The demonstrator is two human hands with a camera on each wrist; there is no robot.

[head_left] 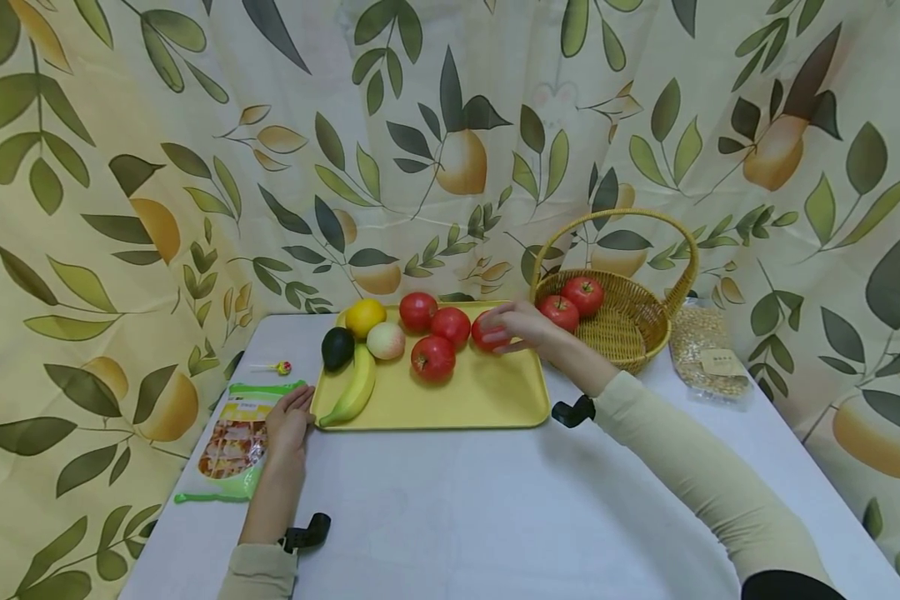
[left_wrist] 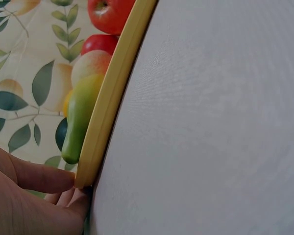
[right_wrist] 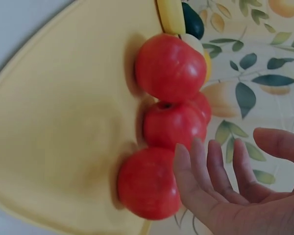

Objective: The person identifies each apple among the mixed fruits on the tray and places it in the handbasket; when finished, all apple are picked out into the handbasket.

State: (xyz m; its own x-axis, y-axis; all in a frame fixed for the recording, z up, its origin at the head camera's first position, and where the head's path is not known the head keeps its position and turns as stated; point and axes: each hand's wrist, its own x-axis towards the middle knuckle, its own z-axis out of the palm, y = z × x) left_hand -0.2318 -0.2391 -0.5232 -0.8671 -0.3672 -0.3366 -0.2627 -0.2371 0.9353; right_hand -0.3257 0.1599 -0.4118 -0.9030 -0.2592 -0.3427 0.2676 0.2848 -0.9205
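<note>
On the table lies a yellow tray [head_left: 450, 414] with several red tomatoes [head_left: 432, 359], a banana [head_left: 355, 390], a dark avocado [head_left: 337, 348], a lemon-like yellow fruit [head_left: 365, 317] and a pale peach [head_left: 386, 341]. At the tray's near left corner, my left hand [head_left: 291, 417] pinches the rim; the left wrist view shows digits on both sides of it. My right hand [head_left: 523, 325] hovers over the rightmost tomato [right_wrist: 149, 183], fingers loosely bent and thumb well apart. Its fingertips overlap the tomato in view; I cannot tell whether they touch. Two tomatoes [head_left: 583, 296] sit in the wicker basket [head_left: 622, 335].
A tall handle [head_left: 615, 212] arches over the basket, beside my right forearm. A clear bag of grains [head_left: 708, 354] lies to its right. Left of the tray are a green-and-white snack packet [head_left: 232, 446] and a small lollipop [head_left: 282, 367]. A patterned curtain [head_left: 450, 233] hangs behind the table.
</note>
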